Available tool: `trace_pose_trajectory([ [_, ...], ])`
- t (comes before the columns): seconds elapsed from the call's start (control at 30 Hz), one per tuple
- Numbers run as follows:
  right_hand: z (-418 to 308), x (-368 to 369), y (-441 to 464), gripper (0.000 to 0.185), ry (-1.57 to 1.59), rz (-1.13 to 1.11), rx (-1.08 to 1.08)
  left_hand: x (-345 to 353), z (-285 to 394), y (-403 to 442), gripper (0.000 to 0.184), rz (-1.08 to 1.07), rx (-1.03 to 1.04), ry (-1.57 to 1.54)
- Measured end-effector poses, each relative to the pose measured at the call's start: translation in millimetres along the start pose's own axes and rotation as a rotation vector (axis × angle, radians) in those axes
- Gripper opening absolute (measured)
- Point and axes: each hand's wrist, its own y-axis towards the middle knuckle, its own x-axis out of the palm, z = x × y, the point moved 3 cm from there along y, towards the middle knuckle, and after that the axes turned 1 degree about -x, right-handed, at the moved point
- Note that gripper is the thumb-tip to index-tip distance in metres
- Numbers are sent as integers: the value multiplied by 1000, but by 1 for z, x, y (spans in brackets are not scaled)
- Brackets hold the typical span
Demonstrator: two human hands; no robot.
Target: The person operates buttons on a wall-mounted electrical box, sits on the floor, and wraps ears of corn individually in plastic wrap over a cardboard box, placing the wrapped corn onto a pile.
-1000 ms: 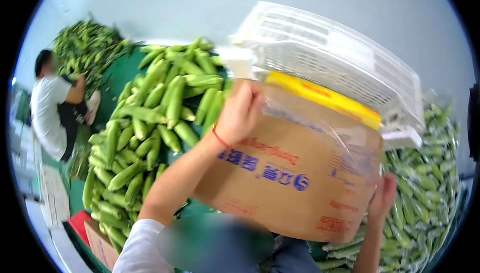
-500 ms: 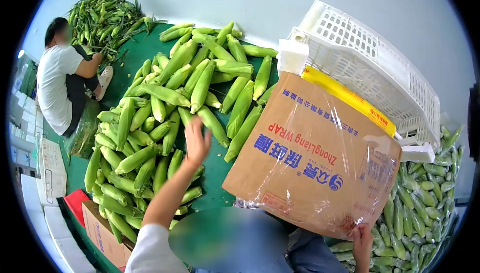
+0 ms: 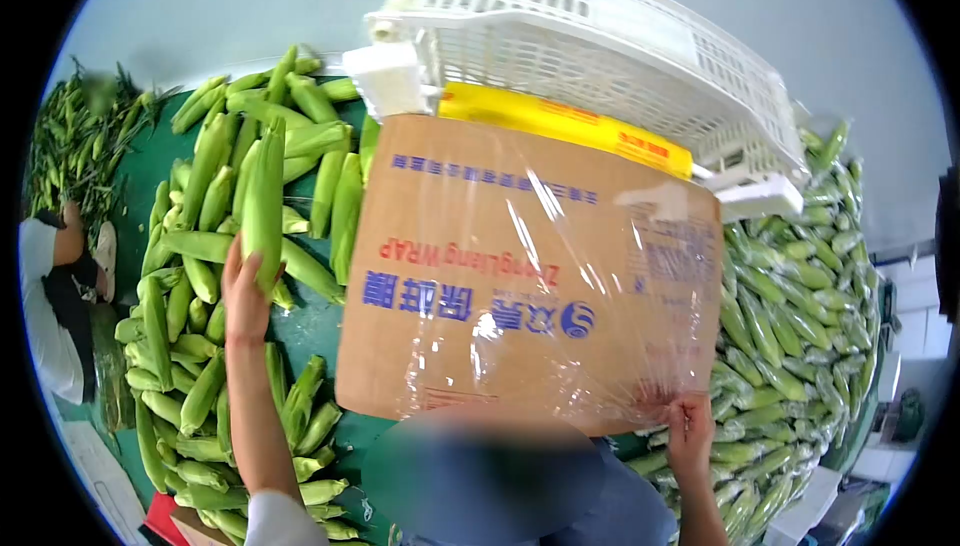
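My left hand [image 3: 247, 291] is closed round the lower end of a green corn ear [image 3: 265, 201], held upright over the pile of unwrapped corn [image 3: 205, 386]. Clear film lies over a brown cardboard sheet [image 3: 480, 356] with blue and red print. At the sheet's lower right corner, my right hand [image 3: 690, 426] pinches the edge of the clear film [image 3: 640, 396]. A yellow film box [image 3: 560, 124] lies along the far edge of the cardboard.
A white plastic crate [image 3: 600, 56] stands behind the cardboard, with white blocks [image 3: 388, 76] by it. Film-wrapped corn [image 3: 800, 316] is heaped at the right. Leafy corn [image 3: 80, 146] and a seated person [image 3: 60, 316] are at the far left.
My left hand, open over the pile half a second ago, now holds a corn ear. Clear film is spread further across the cardboard than at first. The view has swung to the right.
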Motion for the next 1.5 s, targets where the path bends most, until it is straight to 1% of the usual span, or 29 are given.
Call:
trace_pose_trajectory([
  [0.03,0,1,-4,5,-65,52,-43,17,26,-36,61,-70,127,16],
  [0.07,-1,1,-9,5,-132,96,-85,35,46,-66,63,-225,288,226],
  [0.17,-8,11,-18,4,176,27,155,120,100,-155,67,-661,870,915],
  [0.23,-13,10,-15,5,-159,-65,-25,174,94,-185,65,-869,1106,956],
  [0.27,-28,3,-11,5,-115,-145,-80,190,84,-187,64,-945,1079,948],
  [0.3,-41,-10,-9,5,60,-236,57,206,70,-187,64,-1027,1044,946],
  [0.33,-40,-19,-8,5,421,-155,88,218,57,-184,64,-1113,1002,948],
  [0.37,-36,-26,-7,6,784,-73,115,225,50,-177,63,-1123,929,889],
  [0.43,-72,-20,31,11,1297,44,33,225,37,-167,63,-1163,751,778],
  [0.47,-79,1,50,16,1084,-31,-13,227,35,-171,70,-1158,852,863],
  [0.5,-77,22,67,21,866,-118,-60,221,34,-174,75,-1047,824,866],
  [0.6,-80,52,101,29,-266,113,-605,183,33,-198,91,-611,783,879],
  [0.63,-81,55,107,30,-267,102,-591,166,18,-207,70,-485,793,963],
  [0.7,-80,59,114,32,-274,86,-557,120,2,-199,40,-645,837,1097],
  [0.77,-80,63,121,25,-258,177,-637,107,21,-169,16,-453,729,976],
  [0.83,-84,63,125,22,-221,194,-698,161,91,-130,12,-417,839,829],
  [0.87,-83,65,124,21,-203,204,-717,198,107,-116,8,-459,929,780],
  [0.9,-80,67,127,20,-187,221,-743,232,104,-95,4,-576,939,731],
  [0.97,-81,70,134,18,-150,230,-778,290,64,-74,12,-1123,494,888],
  [1.03,-79,69,136,17,-119,198,-781,320,15,-103,24,-1336,765,1200],
  [1.1,-83,59,120,21,-275,-89,-517,315,32,-138,32,-1325,712,1525],
  [1.13,-86,54,111,23,-345,-237,-383,295,28,-161,41,-1318,591,1397],
  [1.17,-94,50,101,27,-342,-355,-322,268,21,-188,54,-1309,463,1272],
  [1.23,-105,48,88,33,-338,-590,-209,236,41,-241,72,-1029,915,1335],
  [1.33,-99,43,88,43,-209,-418,-236,249,28,-214,74,-963,922,1376],
  [1.4,-100,44,97,50,-209,-191,-610,281,22,-154,77,-686,984,1330],
  [1.43,-104,44,103,54,-201,-59,-796,304,28,-116,78,-630,1092,1440],
  [1.47,-113,51,111,66,-343,-87,-866,324,38,-83,79,-559,1205,1548],
  [1.5,-116,53,129,65,-367,-35,-878,340,39,-65,79,-716,1071,1610],
])
